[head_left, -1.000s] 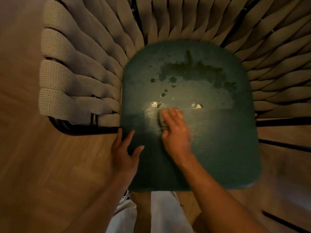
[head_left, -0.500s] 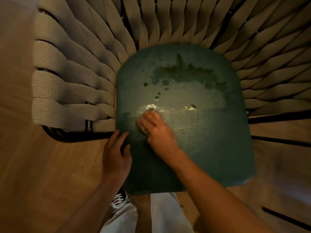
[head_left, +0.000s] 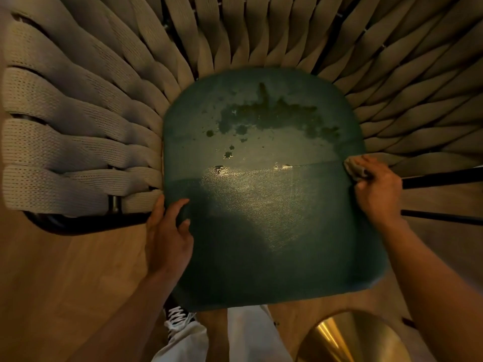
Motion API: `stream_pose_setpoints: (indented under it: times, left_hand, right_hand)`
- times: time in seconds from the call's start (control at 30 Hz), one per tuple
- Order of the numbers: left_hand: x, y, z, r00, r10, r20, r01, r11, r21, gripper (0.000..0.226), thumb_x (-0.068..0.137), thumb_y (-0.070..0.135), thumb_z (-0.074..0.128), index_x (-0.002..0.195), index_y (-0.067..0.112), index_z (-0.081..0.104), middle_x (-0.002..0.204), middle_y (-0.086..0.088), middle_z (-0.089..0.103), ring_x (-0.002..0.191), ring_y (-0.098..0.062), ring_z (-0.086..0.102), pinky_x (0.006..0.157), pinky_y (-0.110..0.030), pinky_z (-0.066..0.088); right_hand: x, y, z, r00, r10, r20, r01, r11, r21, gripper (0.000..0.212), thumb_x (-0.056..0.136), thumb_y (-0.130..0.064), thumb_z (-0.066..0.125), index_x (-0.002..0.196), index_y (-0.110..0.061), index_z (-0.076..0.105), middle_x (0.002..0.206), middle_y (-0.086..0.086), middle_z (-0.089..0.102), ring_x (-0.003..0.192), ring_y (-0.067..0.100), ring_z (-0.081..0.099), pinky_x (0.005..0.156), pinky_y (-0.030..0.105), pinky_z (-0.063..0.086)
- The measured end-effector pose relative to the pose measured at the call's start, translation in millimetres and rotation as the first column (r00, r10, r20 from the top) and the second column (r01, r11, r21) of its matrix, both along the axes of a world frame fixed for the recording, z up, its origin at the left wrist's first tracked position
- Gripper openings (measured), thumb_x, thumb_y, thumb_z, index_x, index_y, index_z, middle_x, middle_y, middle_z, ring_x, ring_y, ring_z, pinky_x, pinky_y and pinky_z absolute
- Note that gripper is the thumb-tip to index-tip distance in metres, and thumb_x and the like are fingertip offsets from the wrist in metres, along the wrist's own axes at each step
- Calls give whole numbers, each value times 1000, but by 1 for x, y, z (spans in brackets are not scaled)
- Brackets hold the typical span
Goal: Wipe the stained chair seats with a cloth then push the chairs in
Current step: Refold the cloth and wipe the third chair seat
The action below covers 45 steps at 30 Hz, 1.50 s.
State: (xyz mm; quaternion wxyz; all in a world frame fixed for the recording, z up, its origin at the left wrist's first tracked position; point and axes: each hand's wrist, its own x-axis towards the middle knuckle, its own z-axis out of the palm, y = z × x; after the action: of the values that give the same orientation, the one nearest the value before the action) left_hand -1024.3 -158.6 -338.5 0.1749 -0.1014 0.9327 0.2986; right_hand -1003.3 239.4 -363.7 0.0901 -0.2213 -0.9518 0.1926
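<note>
The big chair with the woven tan rope back (head_left: 78,131) stands on the wooden floor (head_left: 65,283), and its dark green leather seat (head_left: 261,231) fills the middle. A big dark stain (head_left: 274,113) lies across the far part of the seat, with small spots (head_left: 227,154) on the near left of it. The right hand (head_left: 376,186) is at the right edge of the seat, fingers curled around a small grey-brown cloth (head_left: 352,167). From the cloth, the stain lies to the far left, stretching left to right. The left hand (head_left: 167,231) grips the near left edge of the seat, thumb on top. The right hand has the cloth, so I think it wipes far and left next.
</note>
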Motion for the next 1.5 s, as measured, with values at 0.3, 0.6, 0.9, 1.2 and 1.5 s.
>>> stream_pose_setpoints:
  times: [0.3, 0.6, 0.9, 1.2, 1.5]
  left_hand:
    - [-11, -13, 5, 999, -5, 43, 1, 996, 90, 42, 88, 5, 64, 125, 26, 61, 152, -5, 33, 140, -22, 30, 109, -27, 27]
    - [-11, -15, -2, 1000, -24, 15, 22, 996, 82, 42, 88, 5, 64, 123, 27, 62, 152, -2, 34, 141, -19, 30, 105, -20, 22]
    - [-5, -18, -2, 999, -42, 26, 39, 992, 120, 42, 92, 14, 60, 131, 31, 56, 156, 0, 28, 143, -21, 24, 110, -28, 22]
    - [7, -17, 0, 993, 31, -111, -7, 977, 211, 34, 92, 2, 57, 124, 12, 63, 133, -3, 56, 115, -4, 47, 92, -2, 32]
    - [-10, 5, 8, 995, -28, 97, 31, 999, -24, 66, 88, 46, 61, 146, 37, 31, 160, 2, 12, 145, -24, 13, 114, -47, 27]
  right_hand:
    - [-2, -3, -13, 987, -137, -85, 129, 987, -96, 42, 71, -2, 49, 107, -6, 71, 111, 13, 68, 107, 26, 62, 98, 41, 47]
    - [-6, -49, -9, 976, -169, -140, 141, 972, -187, 48, 69, -6, 40, 108, -5, 69, 112, 10, 67, 107, 28, 62, 103, 32, 44]
    - [-36, -247, 7, 965, 261, 10, -250, 933, -259, 48, 77, 4, 62, 122, -10, 63, 130, 14, 58, 126, 31, 49, 106, 36, 35]
    - [-65, -310, 13, 746, 663, 58, -640, 739, -210, 26, 82, -9, 59, 107, -10, 65, 123, 8, 56, 121, 25, 46, 83, 33, 48]
    - [-40, -145, 14, 951, 293, 99, -285, 954, -89, 56, 72, 11, 61, 122, -13, 64, 132, 16, 56, 125, 33, 50, 105, 40, 34]
